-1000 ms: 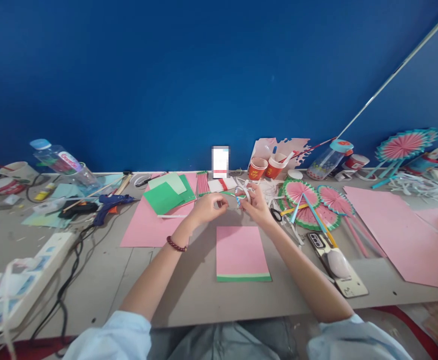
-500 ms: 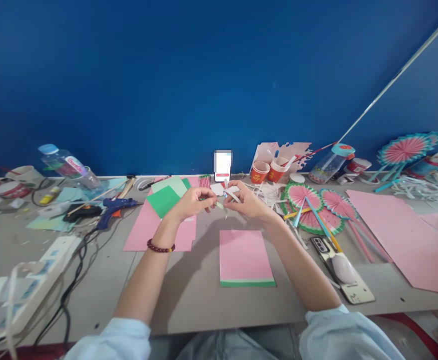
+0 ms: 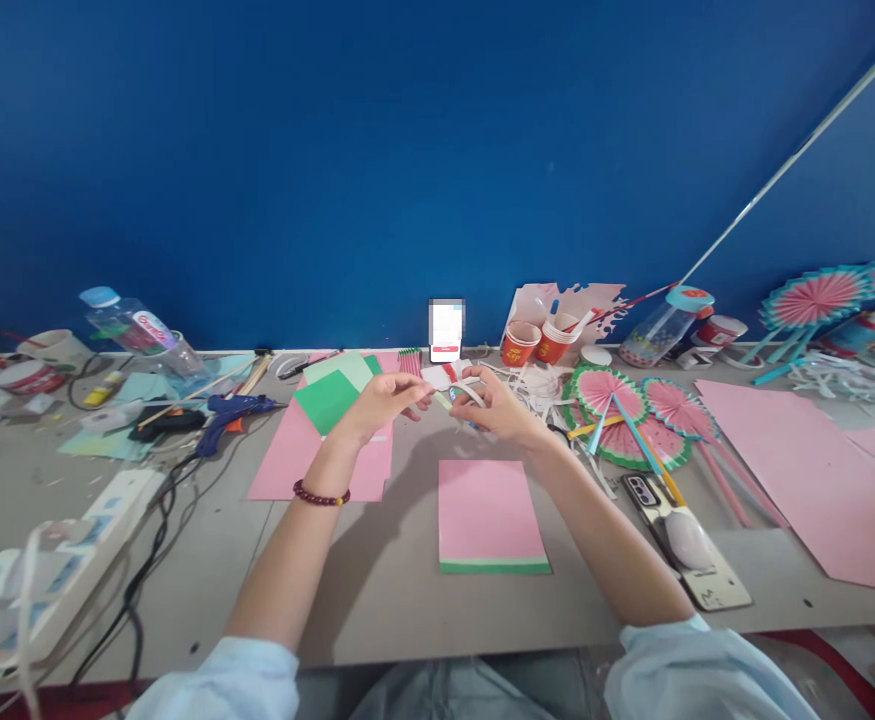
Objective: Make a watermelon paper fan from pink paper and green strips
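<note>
Toward the far edge of the grey worktop (image 3: 377,590), near its middle, both hands are lifted above the surface and share a thin white curled strip (image 3: 468,389). The left hand (image 3: 383,402), with a dark red bead bracelet (image 3: 320,494) at its wrist, has thumb and forefinger pressed together on one end of the strip. The right hand (image 3: 498,408) has its fingers curled around the looped part; what the loop is wound on is too small to tell. Directly below the hands, nearer the front edge, lies a pink paper sheet with a green band (image 3: 491,515). A green paper sheet (image 3: 324,398) and a blue glue gun (image 3: 231,410) lie to the left. Pink-and-green pleated paper fans (image 3: 609,405) and a phone in a pale case (image 3: 681,540) lie to the right.
</note>
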The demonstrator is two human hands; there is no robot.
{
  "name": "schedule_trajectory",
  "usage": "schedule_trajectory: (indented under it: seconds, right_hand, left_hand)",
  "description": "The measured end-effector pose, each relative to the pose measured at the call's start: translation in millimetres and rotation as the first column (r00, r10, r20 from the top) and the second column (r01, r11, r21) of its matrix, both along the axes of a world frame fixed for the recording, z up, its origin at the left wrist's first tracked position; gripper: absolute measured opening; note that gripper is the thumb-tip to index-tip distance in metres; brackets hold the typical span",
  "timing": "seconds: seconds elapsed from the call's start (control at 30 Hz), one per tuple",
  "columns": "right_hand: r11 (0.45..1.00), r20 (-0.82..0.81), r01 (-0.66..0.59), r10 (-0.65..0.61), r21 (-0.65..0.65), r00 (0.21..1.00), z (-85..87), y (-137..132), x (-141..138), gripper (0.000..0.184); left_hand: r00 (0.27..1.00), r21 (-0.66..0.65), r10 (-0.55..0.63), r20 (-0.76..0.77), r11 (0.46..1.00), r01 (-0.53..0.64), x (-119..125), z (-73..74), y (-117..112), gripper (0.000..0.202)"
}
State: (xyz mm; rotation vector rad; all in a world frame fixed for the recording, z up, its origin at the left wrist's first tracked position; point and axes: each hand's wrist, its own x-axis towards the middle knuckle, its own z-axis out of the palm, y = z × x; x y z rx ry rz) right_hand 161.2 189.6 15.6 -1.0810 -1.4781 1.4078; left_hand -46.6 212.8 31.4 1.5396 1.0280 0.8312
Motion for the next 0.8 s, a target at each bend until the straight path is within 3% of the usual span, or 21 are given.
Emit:
schedule_trajectory:
  seconds: [0.3, 0.53, 0.8]
  right_hand:
    - [0.992, 0.057, 0.112, -0.116, 0.065, 0.992, 0.6, -3.7, -3.4, 0.041]
    - [0.903, 0.06, 0.329, -0.358, 0.276, 0.932, 12.8, -4.1, 11.1, 0.031]
    - [0.939, 0.209, 0.208, -0.27, 0.275, 0.94, 28.3, -18.7, 16.5, 0.023]
  left_hand:
    - [0.998, 0.061, 0.064, -0.013, 0.996, -0.063, 12.3, 1.8, -5.6, 0.018]
    - [0.983, 0.044, 0.179, 0.038, 0.983, -0.181, 7.8, 0.1, -1.6, 0.021]
    - [0.965, 0.021, 0.247, 0.094, 0.968, -0.25, 9.6, -0.4, -1.9, 0.025]
